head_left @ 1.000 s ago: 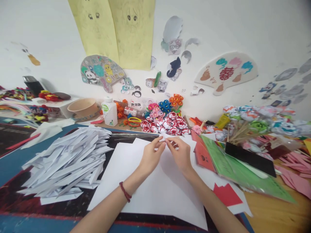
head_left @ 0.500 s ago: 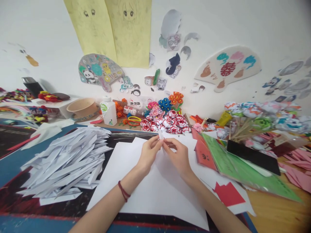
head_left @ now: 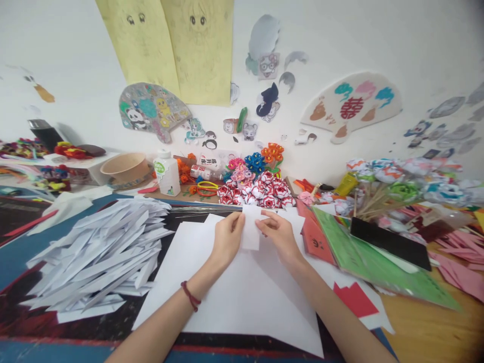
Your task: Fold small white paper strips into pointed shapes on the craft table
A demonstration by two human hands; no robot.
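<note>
A small white rectangular paper strip (head_left: 251, 233) is held upright, its broad face toward me. My left hand (head_left: 229, 233) is closed on its left edge, the thumb lying along it. At the right edge, my right hand (head_left: 278, 233) has its fingers bent, with the fingertips on the paper. Below both hands lie large white sheets (head_left: 227, 302), overlapping on a dark mat. To the left of my left hand is a heap of folded white paper strips (head_left: 109, 252).
Red-and-white paper flowers (head_left: 260, 191), a white bottle (head_left: 167, 174) and a round wooden container (head_left: 124, 167) line the wall. On the right lie a green packet (head_left: 381, 267), a black phone-like slab (head_left: 389, 244), red paper (head_left: 355, 301) and wrapped flowers on sticks (head_left: 363, 201).
The paper strip has turned from a narrow edge to its broad face. My hands have moved slightly apart, and the view has shifted a little.
</note>
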